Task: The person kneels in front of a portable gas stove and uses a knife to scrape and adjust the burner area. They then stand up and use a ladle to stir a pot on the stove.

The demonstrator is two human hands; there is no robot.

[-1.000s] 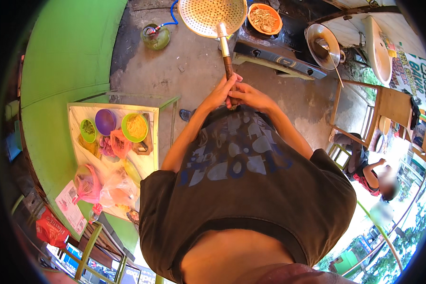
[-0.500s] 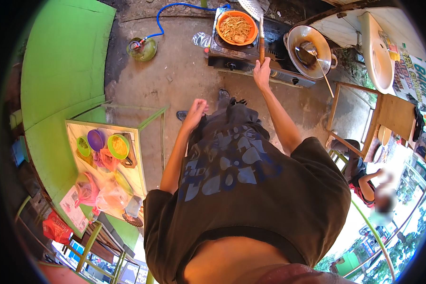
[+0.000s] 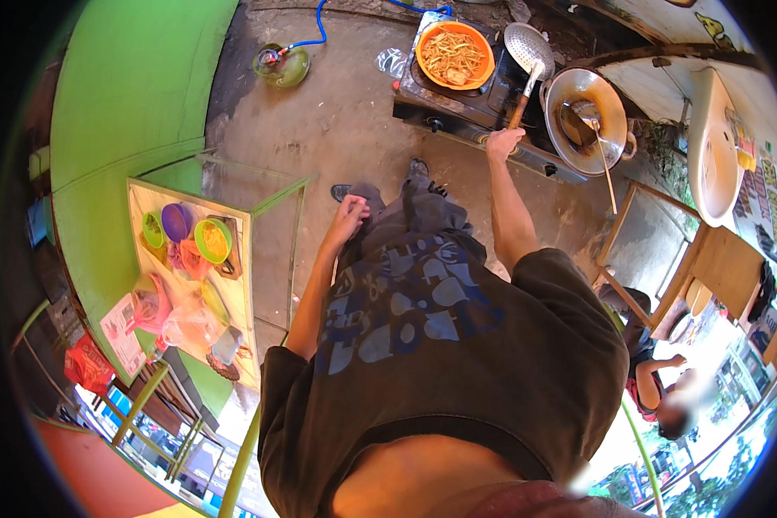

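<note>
My right hand (image 3: 504, 142) is closed around the wooden handle of a perforated metal skimmer (image 3: 528, 49), whose head is over the stove's right side, between an orange bowl and a wok. The orange bowl (image 3: 483, 76) holds fried, stringy golden food and sits on the left of the gas stove (image 3: 454, 116). To the right is the wok (image 3: 615, 104), with dark oil at its bottom and a long-handled ladle (image 3: 604, 155) leaning in it. My left hand (image 3: 350, 216) hangs by my leg, fingers curled loosely, and I see nothing in it.
A green gas cylinder (image 3: 285, 67) with a blue hose stands on the floor at the far left. A glass-sided table (image 3: 242, 319) at my left bears bowls and plastic bags. On the right are a white basin (image 3: 708, 164), a wooden frame (image 3: 609, 229) and a seated person (image 3: 652, 380).
The skimmer has swung right and down, from beside the orange bowl toward the wok. My left hand has dropped slightly, and the whole view has shifted.
</note>
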